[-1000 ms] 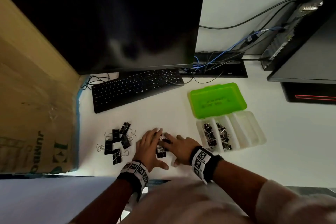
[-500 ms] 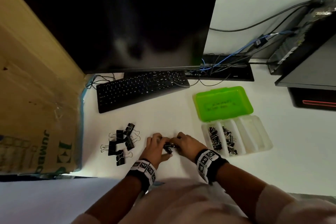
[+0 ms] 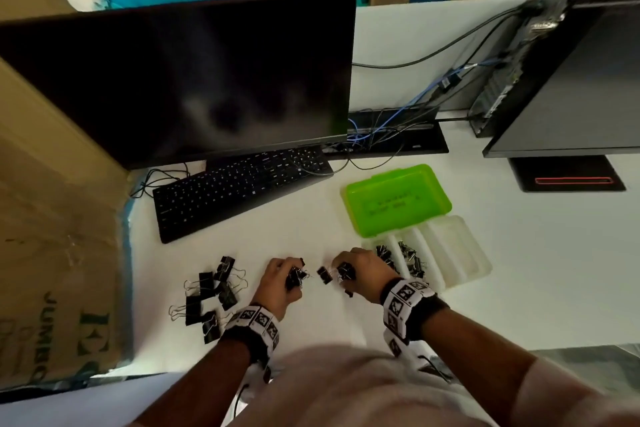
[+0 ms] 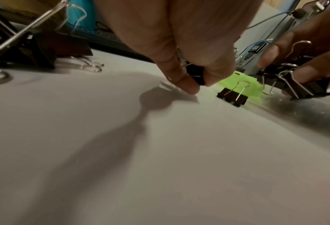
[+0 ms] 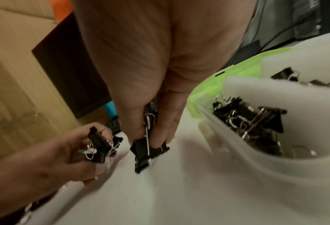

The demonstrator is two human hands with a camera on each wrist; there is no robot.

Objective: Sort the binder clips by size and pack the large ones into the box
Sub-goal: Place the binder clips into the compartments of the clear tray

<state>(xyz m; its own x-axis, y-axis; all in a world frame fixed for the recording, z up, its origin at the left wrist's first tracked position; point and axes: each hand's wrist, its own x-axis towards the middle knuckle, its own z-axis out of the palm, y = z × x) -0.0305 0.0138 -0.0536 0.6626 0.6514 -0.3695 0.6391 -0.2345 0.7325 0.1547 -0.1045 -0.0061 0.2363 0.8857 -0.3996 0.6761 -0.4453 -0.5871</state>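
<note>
My left hand point(image 3: 289, 279) grips a small bunch of black binder clips point(image 3: 296, 277), pinched at the fingertips in the left wrist view point(image 4: 196, 74). My right hand point(image 3: 351, 270) grips more clips point(image 3: 345, 270), and its fingers curl round them just above the table point(image 5: 150, 150). One loose clip point(image 3: 323, 275) lies on the table between the hands point(image 4: 232, 95). A pile of larger clips point(image 3: 211, 291) lies to the left. The clear compartment box point(image 3: 460, 253) stands open at the right. Its two left compartments hold clips point(image 3: 398, 255).
The box's green lid point(image 3: 398, 201) lies flat behind it. A black keyboard point(image 3: 239, 187) and monitor point(image 3: 180, 80) stand at the back, with cables point(image 3: 391, 121) and a computer case point(image 3: 561, 73) to the right. A cardboard box point(image 3: 52, 253) flanks the left edge.
The hands, close together over one cluster of clips earlier, have drawn apart, each taking clips with it. One clip is left lying between them.
</note>
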